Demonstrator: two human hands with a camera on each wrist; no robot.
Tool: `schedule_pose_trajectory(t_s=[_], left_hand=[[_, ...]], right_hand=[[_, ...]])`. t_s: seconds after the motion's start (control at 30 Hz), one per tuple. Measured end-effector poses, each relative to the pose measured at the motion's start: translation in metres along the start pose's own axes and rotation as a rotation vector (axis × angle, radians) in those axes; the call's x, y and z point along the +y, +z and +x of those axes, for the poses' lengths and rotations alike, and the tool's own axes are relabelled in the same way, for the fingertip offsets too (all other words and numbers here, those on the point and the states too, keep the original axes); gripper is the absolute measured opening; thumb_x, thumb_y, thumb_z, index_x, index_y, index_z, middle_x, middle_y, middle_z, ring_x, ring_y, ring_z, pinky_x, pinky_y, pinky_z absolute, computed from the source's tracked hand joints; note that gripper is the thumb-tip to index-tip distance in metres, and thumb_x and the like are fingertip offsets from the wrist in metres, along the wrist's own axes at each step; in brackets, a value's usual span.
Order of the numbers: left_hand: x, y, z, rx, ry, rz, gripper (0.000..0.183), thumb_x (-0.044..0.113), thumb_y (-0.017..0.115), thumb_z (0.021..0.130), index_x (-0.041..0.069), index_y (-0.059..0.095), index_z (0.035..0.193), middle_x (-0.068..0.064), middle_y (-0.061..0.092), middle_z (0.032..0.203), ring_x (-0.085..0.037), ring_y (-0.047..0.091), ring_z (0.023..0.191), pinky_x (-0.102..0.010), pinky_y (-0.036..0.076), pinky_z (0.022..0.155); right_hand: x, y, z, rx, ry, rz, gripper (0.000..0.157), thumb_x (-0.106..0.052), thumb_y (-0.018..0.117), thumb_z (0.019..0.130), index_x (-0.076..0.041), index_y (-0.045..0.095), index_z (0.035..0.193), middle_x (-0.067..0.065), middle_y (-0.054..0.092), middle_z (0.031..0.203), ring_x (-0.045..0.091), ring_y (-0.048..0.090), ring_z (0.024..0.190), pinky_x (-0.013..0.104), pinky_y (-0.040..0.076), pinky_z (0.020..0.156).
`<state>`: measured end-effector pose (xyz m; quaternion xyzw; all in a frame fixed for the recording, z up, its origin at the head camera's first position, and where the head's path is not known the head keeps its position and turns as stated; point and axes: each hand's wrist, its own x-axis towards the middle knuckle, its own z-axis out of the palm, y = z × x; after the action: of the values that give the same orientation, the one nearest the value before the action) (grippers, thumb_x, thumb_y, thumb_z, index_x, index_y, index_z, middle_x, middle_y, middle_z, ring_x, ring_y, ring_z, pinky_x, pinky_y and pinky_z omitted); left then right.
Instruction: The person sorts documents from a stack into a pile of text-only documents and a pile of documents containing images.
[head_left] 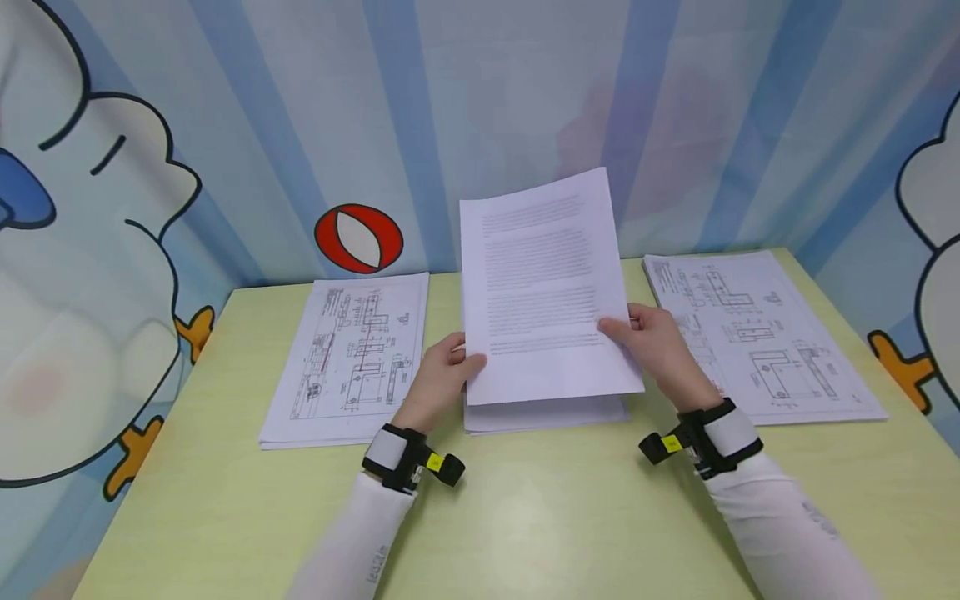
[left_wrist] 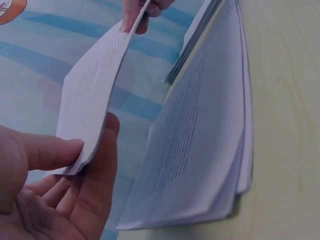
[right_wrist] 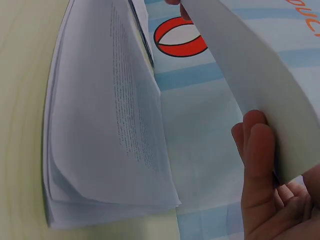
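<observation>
Left hand (head_left: 437, 379) and right hand (head_left: 663, 348) pinch lifted paper (head_left: 542, 292) above the middle stack (head_left: 551, 415) of three; left stack (head_left: 352, 358) and right stack (head_left: 757, 333) lie near the table's (head_left: 555, 517) far corners.

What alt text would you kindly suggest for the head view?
A person's left hand and right hand hold up printed paper above a paper stack on a yellowish table, between a left drawing stack and a right drawing stack.
</observation>
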<state>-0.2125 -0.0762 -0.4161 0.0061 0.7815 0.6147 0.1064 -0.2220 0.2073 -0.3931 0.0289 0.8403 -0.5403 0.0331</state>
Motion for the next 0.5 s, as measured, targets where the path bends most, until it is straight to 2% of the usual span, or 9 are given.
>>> schedule_pose_trajectory(t_s=[0.17,0.33,0.5], left_hand=[[-0.009,-0.014,-0.002,-0.027,-0.01,0.071,0.039,0.014,0.055,0.09,0.008,0.053,0.129,-0.01,0.067,0.1,-0.019,0.062,0.083,-0.028,0.052,0.068],[-0.017,-0.017,-0.001,-0.032,-0.038,0.131,0.043,0.013,0.056,0.09,0.005,0.05,0.132,-0.008,0.06,0.088,-0.017,0.058,0.07,-0.027,0.05,0.063],[-0.024,-0.016,-0.001,-0.033,-0.059,0.171,0.043,0.013,0.055,0.09,0.006,0.051,0.133,-0.009,0.06,0.086,-0.017,0.059,0.063,-0.027,0.052,0.055]], right_hand=[[0.004,0.009,0.005,-0.034,0.026,-0.061,0.046,-0.036,0.059,0.089,0.003,0.061,0.114,0.022,0.068,0.099,0.01,0.061,0.064,0.023,0.051,0.053],[0.01,0.013,0.007,-0.122,0.037,-0.088,0.041,-0.023,0.049,0.095,0.003,0.052,0.127,0.023,0.065,0.109,0.016,0.061,0.077,0.024,0.05,0.061],[0.014,0.015,0.006,-0.191,0.013,-0.105,0.045,-0.01,0.043,0.094,0.005,0.042,0.136,0.028,0.063,0.113,0.02,0.064,0.083,0.025,0.052,0.064]])
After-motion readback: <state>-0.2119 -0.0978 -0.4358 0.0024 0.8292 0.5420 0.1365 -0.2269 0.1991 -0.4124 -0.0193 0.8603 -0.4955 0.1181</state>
